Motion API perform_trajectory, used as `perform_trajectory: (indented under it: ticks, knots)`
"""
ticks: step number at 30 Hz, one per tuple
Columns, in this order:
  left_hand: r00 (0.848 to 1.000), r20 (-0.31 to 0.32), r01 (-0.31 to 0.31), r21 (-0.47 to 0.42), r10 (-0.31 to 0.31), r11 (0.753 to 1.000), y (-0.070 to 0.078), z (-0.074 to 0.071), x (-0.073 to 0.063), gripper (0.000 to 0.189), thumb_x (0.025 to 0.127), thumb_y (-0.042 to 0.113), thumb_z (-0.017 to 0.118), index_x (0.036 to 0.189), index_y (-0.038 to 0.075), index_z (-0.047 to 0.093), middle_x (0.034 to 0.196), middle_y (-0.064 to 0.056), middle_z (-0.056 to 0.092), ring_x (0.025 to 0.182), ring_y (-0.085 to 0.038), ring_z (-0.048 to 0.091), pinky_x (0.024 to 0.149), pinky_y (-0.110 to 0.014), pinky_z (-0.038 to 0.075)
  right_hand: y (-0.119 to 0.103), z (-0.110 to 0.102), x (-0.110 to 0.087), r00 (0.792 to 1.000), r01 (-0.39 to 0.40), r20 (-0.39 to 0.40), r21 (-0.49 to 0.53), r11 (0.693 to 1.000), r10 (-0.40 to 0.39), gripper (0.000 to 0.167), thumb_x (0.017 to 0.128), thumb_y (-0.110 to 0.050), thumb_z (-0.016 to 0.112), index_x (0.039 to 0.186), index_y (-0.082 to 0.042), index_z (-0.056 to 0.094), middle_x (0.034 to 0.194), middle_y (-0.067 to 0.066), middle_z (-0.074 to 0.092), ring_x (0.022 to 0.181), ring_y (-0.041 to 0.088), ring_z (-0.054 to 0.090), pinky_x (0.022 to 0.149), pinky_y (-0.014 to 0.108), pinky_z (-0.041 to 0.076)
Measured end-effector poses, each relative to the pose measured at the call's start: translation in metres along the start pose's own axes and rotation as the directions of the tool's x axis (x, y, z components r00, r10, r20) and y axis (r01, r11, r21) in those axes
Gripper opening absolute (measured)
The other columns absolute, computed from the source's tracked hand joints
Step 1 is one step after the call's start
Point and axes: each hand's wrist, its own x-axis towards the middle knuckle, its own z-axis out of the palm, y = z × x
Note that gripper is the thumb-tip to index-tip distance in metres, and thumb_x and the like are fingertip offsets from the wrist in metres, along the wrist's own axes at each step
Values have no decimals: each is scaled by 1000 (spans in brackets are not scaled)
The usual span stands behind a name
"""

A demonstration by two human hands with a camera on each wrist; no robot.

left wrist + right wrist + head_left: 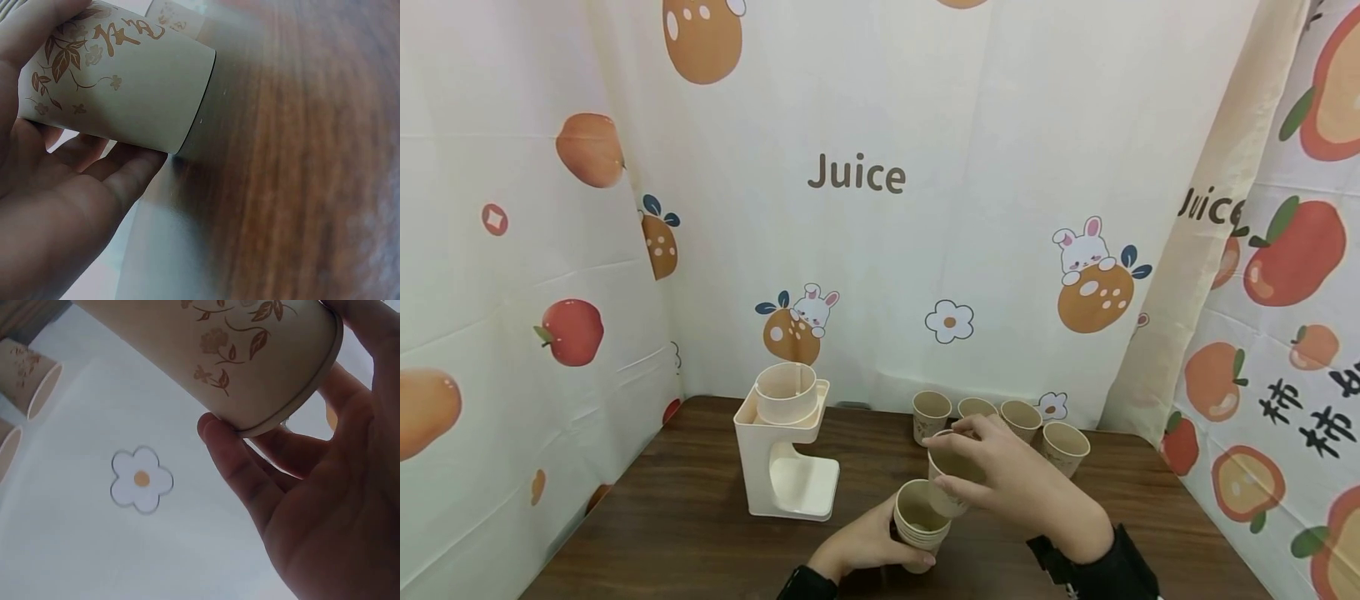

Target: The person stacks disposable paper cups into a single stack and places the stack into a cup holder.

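In the head view my left hand [871, 537] grips a stack of nested beige paper cups [922, 533] near the table's front. The left wrist view shows the outermost cup [144, 81] of that stack, printed with brown leaves and characters, my left fingers around its side. My right hand [1011, 475] holds a single paper cup [951, 475] by its rim, just above and right of the stack. Seen from the right wrist, thumb and fingers pinch the rim of this flower-printed cup [250, 369].
Several paper cups stand in a row at the back of the brown wooden table [692, 500], among them the leftmost cup [930, 417] and the rightmost cup [1064, 448]. Left of the hands stands a white holder [756, 471] with a round cup-like top [786, 396]. Printed curtains [880, 250] hang behind.
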Motion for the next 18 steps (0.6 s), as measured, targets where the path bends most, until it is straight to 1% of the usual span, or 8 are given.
perform_trajectory:
  ticks: [3,6,13,18]
  knots:
    - [1000,1,-5,14,5,1000,0,0,0,75,83,17,82,145,25,40,129,3,58,120,-19,55,101,-39,40,-4,5,2,1000,28,8,10,1000,-28,35,96,-45,67,130,-36,65,122,-2,56,113,18,52,85,39,52]
    - [1000,4,-8,18,8,1000,-1,-1,0,77,84,18,82,146,26,39,129,4,58,119,-16,56,100,-38,40,-7,9,4,999,49,11,20,999,-49,36,96,-45,67,131,-35,65,124,0,56,115,19,52,85,38,51]
    - [1000,14,-10,8,10,1000,-1,-2,2,81,84,19,82,149,32,35,131,5,58,119,-16,56,102,-36,39,-11,15,7,998,46,32,11,999,-47,37,96,-47,66,131,-34,65,126,2,56,116,20,52,85,37,52]
    - [1000,20,-14,2,14,1000,1,-1,1,78,85,18,81,148,29,38,133,5,57,120,-15,55,103,-37,38,-12,19,9,997,57,51,6,998,-57,37,97,-49,63,132,-36,64,127,1,56,115,18,51,86,37,51]
